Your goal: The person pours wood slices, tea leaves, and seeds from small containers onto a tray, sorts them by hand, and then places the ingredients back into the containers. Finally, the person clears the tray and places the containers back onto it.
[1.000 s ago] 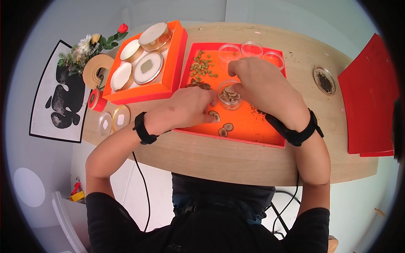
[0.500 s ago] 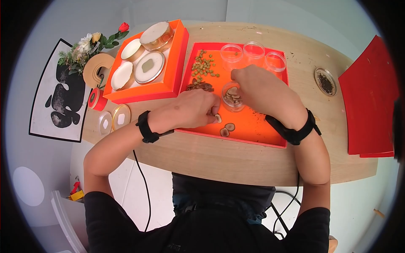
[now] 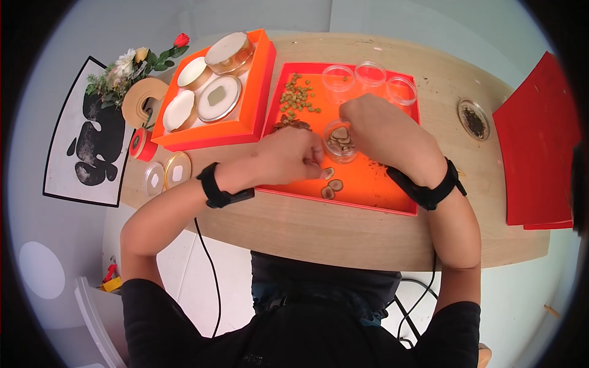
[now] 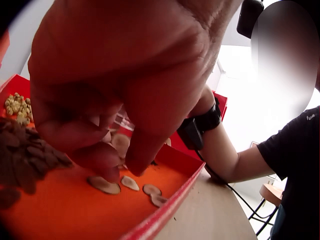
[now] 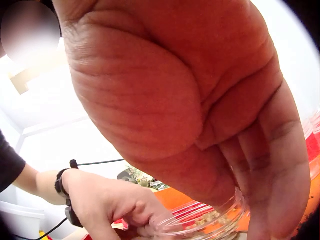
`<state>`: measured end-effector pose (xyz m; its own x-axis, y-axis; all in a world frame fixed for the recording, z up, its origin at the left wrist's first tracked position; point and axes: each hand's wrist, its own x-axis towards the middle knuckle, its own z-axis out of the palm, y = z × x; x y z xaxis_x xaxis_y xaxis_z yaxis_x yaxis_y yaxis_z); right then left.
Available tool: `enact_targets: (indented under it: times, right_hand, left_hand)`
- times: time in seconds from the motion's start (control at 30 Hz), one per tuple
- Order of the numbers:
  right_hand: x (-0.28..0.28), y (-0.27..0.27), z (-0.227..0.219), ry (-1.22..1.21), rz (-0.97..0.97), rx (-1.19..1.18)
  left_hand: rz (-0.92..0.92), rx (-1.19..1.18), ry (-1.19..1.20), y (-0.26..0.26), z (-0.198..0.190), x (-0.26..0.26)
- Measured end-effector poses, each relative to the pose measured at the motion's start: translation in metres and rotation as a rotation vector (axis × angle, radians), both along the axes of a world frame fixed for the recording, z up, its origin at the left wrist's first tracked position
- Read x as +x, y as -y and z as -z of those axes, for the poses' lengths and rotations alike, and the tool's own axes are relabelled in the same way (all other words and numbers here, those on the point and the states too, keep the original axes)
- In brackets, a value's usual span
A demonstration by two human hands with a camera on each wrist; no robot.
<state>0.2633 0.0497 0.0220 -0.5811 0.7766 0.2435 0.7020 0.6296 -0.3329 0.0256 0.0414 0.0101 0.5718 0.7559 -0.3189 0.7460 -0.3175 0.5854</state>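
My right hand point(image 3: 392, 129) grips a small clear round dish point(image 5: 239, 209), thumb and fingers at its rim. Brown-edged dried slices point(image 3: 339, 141) lie inside that dish. Left of it, my left hand point(image 3: 285, 153) is low over the orange-floored red tray point(image 3: 368, 199), fingers bent downward. The left wrist view shows its thumb and finger tips spread apart just above loose slices, one pale slice point(image 4: 130, 183) close beneath them. Two more slices point(image 3: 332, 188) lie nearer the tray's front edge. A heap of darker brown pieces point(image 3: 291, 122) sits behind the left hand, partly hidden by it.
Greenish-yellow dried buds point(image 3: 297, 98) are scattered at the tray's back left. Clear dishes point(image 3: 370, 74) stand along its back edge. An orange box point(image 3: 261, 92) with round tins is on the left. Right of the tray are a dish of dark bits point(image 3: 473, 119) and a red panel point(image 3: 534, 153).
My left hand has shifted slightly right along the tray, and the slice by its fingertips now lies farther right. The right hand keeps its hold on the dish.
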Motion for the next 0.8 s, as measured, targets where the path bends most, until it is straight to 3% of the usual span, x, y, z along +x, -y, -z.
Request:
enact_targets:
  times: [0.1, 0.2, 0.37, 0.53, 0.63, 0.73, 0.8]
  right_hand:
    - [-0.001, 0.004, -0.005, -0.013, 0.005, 0.022]
    - [-0.002, 0.007, -0.014, 0.026, 0.087, -0.152]
    - [0.007, 0.005, -0.002, 0.001, 0.023, 0.03]
    - [0.008, 0.003, 0.005, 0.017, 0.01, 0.05]
    - [0.008, 0.002, 0.003, 0.036, 0.018, 0.026]
    - [0.006, 0.0, -0.001, 0.062, 0.035, -0.009]
    - [0.005, 0.001, -0.003, 0.075, 0.045, -0.03]
  left_hand:
    - [-0.057, 0.046, -0.123, 0.009, -0.001, 0.012]
    - [-0.024, 0.088, -0.171, 0.008, -0.005, 0.017]
    - [0.013, 0.124, -0.157, 0.001, 0.004, 0.014]
    - [0.032, 0.133, -0.156, 0.001, 0.003, 0.013]
    - [0.049, 0.095, -0.215, 0.0, -0.004, 0.012]
    - [0.045, 0.104, -0.127, -0.007, -0.004, 0.0]
    - [0.006, -0.042, -0.113, -0.009, -0.026, -0.001]
